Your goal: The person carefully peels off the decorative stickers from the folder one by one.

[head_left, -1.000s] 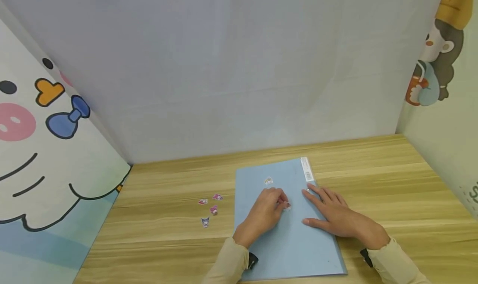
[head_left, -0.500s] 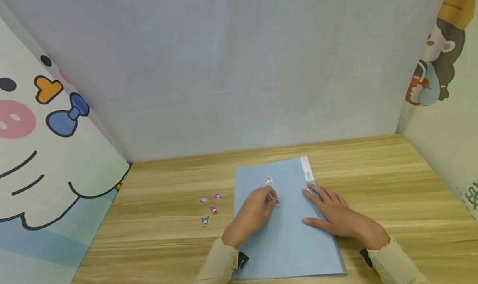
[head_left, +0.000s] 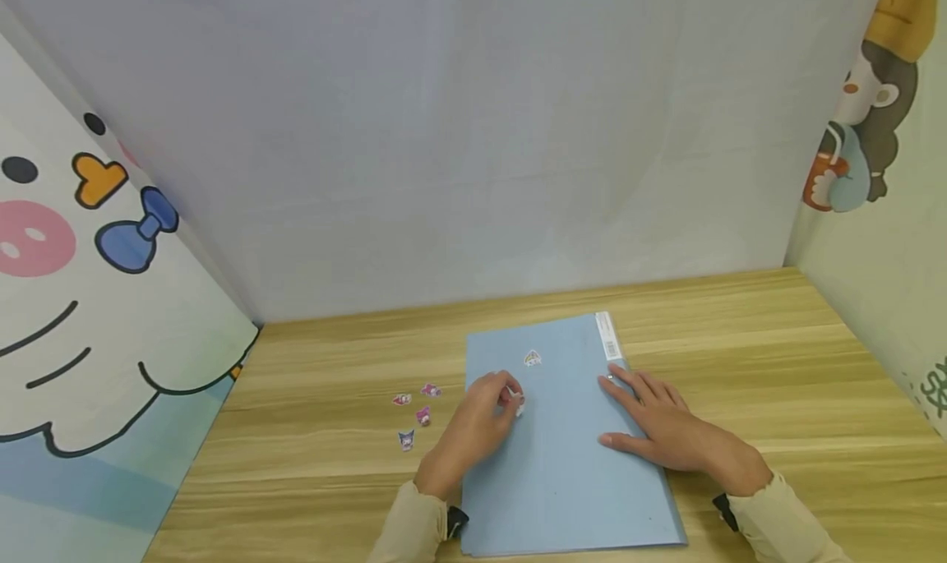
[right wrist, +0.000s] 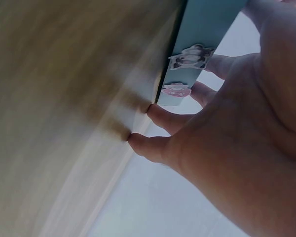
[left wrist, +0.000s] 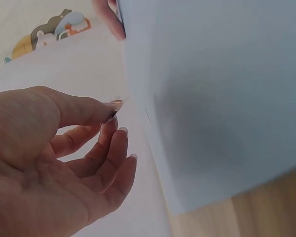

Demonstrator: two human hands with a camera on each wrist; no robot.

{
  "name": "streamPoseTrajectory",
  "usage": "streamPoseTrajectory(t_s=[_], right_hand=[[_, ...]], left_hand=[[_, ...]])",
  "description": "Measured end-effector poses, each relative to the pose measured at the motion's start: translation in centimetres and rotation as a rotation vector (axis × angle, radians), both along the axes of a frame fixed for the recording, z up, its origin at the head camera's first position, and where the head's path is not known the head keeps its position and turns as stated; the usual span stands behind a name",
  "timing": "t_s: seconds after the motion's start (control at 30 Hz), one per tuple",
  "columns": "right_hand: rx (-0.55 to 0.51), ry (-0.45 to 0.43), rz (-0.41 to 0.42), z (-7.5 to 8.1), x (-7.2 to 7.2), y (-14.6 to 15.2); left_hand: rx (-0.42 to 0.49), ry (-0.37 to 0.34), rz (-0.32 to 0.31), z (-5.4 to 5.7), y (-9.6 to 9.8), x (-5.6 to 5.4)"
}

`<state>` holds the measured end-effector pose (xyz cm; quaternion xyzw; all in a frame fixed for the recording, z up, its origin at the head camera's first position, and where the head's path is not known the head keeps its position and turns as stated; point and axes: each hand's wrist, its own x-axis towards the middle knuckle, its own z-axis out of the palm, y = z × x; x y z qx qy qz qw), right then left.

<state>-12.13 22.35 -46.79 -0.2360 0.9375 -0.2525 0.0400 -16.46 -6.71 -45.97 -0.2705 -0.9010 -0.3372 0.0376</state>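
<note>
A light blue folder [head_left: 573, 464] lies on the wooden table. Over its left half my left hand [head_left: 473, 423] pinches a small sticker [left wrist: 119, 102] between thumb and forefinger; the grip covers part of the sticker. On the folder's upper part sits a rainbow-patterned sticker [head_left: 533, 358], just above that hand. My right hand [head_left: 658, 423] rests spread across the folder's right edge, thumb and forefinger on the cover. In the right wrist view, its other fingertips touch the table beside the folder's side, which bears a grey-and-white sticker [right wrist: 191, 58] and a pink sticker [right wrist: 176, 90].
Left of the folder, several loose character stickers lie on the table, among them a red one [head_left: 402, 399], a purple one [head_left: 423, 416] and a blue one [head_left: 406, 440]. A white barcode label [head_left: 608, 335] marks the folder's top right corner. Cloth walls [head_left: 473, 177] enclose the table.
My left hand has moved leftward across the folder, carrying the pinched sticker away from the middle. The right hand has stayed in place on the folder's right edge.
</note>
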Motion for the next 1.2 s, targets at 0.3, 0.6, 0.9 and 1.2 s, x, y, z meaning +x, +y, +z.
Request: streamPoseTrajectory(t_s=[0.3, 0.6, 0.9, 1.2], right_hand=[[0.008, -0.016, 0.002, 0.0, 0.0, 0.0], [0.003, -0.016, 0.002, -0.1, 0.0, 0.0], [-0.012, -0.017, 0.0, -0.4, -0.1, 0.1], [-0.009, -0.009, 0.0, -0.3, -0.1, 0.0]], left_hand=[[-0.003, 0.023, 0.018, -0.3, -1.5, 0.2], [0.001, 0.024, 0.063, -0.6, -2.7, 0.6], [0.016, 0.016, 0.091, -0.7, -3.9, 0.7], [0.004, 0.014, 0.126, -0.9, -5.2, 1.1]])
